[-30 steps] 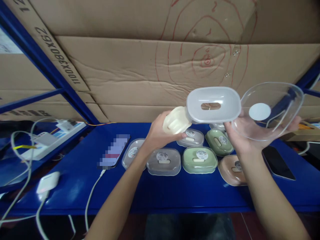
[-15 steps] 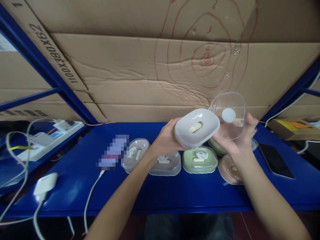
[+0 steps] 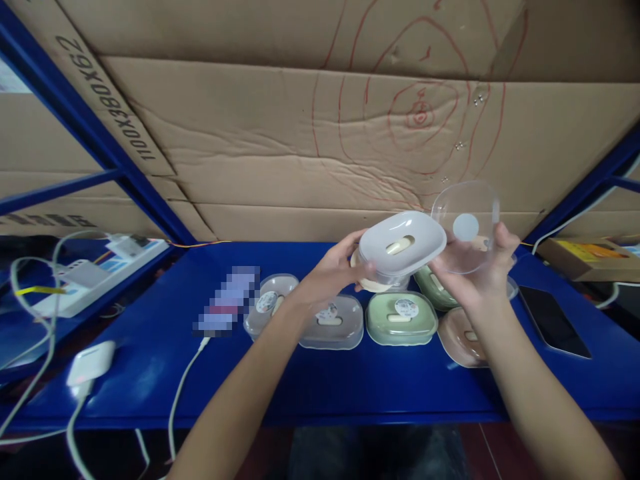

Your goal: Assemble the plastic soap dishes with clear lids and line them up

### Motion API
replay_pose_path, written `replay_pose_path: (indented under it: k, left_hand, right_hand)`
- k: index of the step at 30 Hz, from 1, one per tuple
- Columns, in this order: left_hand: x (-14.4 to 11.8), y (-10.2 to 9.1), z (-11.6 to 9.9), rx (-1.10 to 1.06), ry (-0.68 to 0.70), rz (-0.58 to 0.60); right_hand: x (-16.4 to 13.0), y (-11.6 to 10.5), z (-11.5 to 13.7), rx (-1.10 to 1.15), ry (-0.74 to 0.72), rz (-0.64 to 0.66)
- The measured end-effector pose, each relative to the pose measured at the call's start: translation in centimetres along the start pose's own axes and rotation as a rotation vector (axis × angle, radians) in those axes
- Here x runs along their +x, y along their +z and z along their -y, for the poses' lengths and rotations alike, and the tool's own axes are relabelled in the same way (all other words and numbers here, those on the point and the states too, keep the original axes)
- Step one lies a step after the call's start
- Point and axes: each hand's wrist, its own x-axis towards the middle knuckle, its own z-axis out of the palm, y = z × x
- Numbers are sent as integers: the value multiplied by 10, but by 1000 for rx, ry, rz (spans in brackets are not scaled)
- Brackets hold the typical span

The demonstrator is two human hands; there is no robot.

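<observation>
White slotted oval tray (image 3: pixel 403 245) with cream insert beneath is pinched in left hand (image 3: pixel 330 277), held above blue counter (image 3: pixel 310 380). Clear plastic lid (image 3: pixel 467 227) is gripped by right hand (image 3: pixel 475 280). Loose fingertip hold; tray could slip onto boxed soap dishes (image 3: pixel 400 319) below.

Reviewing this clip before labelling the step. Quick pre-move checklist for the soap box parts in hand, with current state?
1. Left hand grips the grey tray and cream piece beneath it: ok.
2. Right hand holds the clear lid: ok.
3. Lid seated on the tray: not ok, they sit side by side.
4. Cream piece fully seated in the tray: cannot tell.
5. Parts raised off the finished boxes on the blue shelf: ok.
6. Phone lies off to the right: ok.
</observation>
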Motion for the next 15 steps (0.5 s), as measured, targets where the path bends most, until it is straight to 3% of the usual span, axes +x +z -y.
replay_pose_path:
  k: [6,15]
  left_hand:
    - [5,9,14,-8,-78,-239]
    - [7,8,15,-42,-20,-280]
  right_hand:
    - [3,-3,-8,-289,36,87]
    - [1,1,-11,-430,-61,123]
